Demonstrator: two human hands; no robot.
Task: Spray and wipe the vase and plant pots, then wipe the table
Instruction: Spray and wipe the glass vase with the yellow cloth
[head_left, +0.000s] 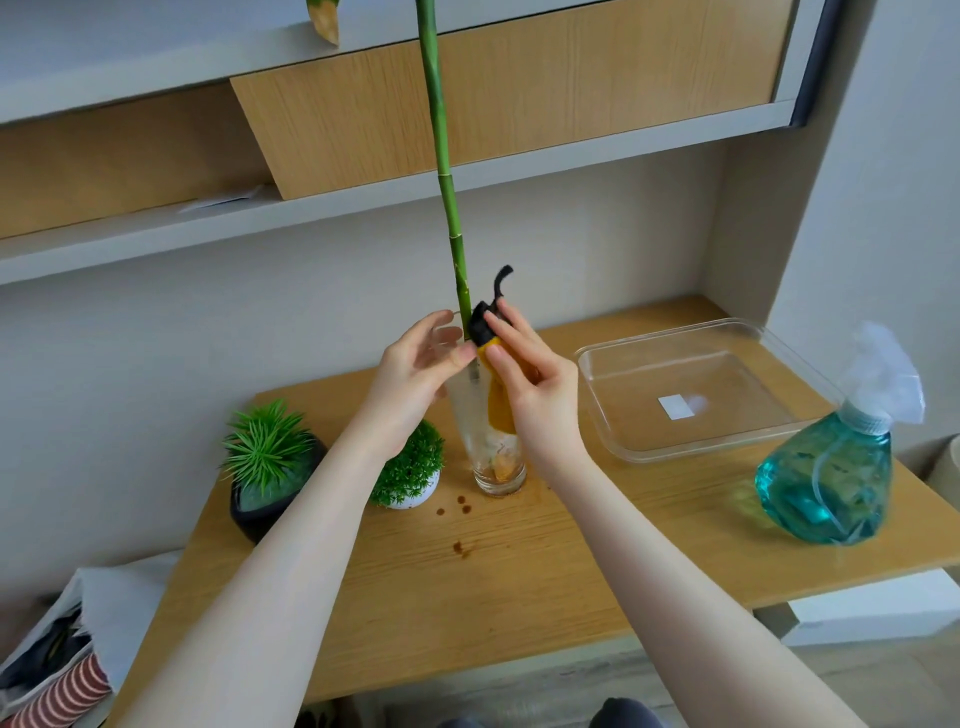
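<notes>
A tall clear glass vase (493, 462) stands in the middle of the wooden table (519, 571), with a long green bamboo stalk (441, 156) rising out of it. My left hand (415, 369) grips the vase's rim from the left. My right hand (530, 374) holds a black and yellow cloth (485, 332) against the rim and upper right side of the vase. A dark pot with a spiky green plant (265, 467) and a small white pot with a bushy plant (410, 473) stand left of the vase. Brown drops (460, 506) lie on the table beside the vase.
A clear plastic tray (691, 389) sits at the back right. A spray bottle of blue liquid (836, 467) stands at the table's right edge. Wall shelves hang above. A bin with a bag (57, 649) stands low on the left.
</notes>
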